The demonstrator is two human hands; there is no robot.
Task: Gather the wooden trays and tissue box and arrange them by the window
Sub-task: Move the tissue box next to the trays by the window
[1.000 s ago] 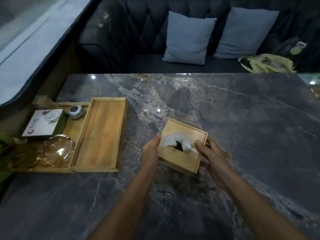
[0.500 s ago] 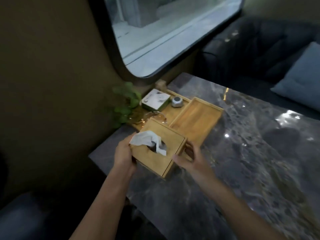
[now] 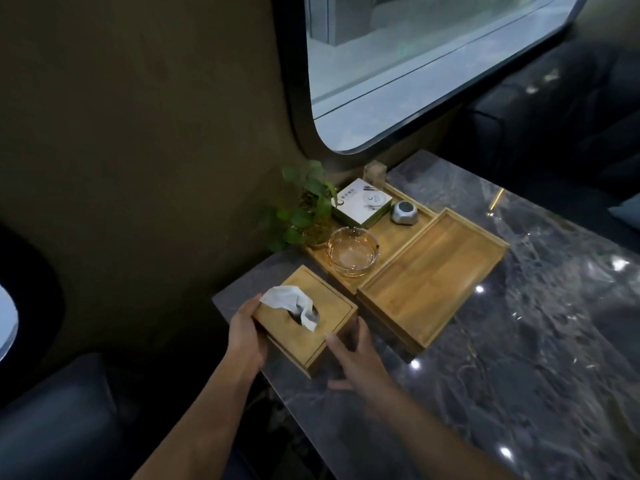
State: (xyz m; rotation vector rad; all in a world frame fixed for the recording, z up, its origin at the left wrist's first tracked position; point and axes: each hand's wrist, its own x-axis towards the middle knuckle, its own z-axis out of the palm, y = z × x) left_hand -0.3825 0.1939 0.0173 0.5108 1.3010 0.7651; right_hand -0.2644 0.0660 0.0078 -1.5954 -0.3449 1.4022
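A wooden tissue box (image 3: 304, 327) with a white tissue sticking out of its slot sits at the near corner of the dark marble table (image 3: 519, 358), by the wall. My left hand (image 3: 246, 337) grips its left side. My right hand (image 3: 353, 358) touches its near right corner with the fingers spread. Just beyond the box lies an empty wooden tray (image 3: 433, 278). Behind that, against the wall under the window (image 3: 398, 64), a second wooden tray (image 3: 391, 237) carries small items.
The far tray holds a glass ashtray (image 3: 351, 252), a white and green packet (image 3: 362, 202) and a small silver gadget (image 3: 404, 213). A potted green plant (image 3: 304, 209) stands at the wall. Dark sofa seats lie at the far right and lower left.
Both hands carried the tissue box from the table's middle to the near corner by the wall and set it down beside the trays. My view turned left toward the window.
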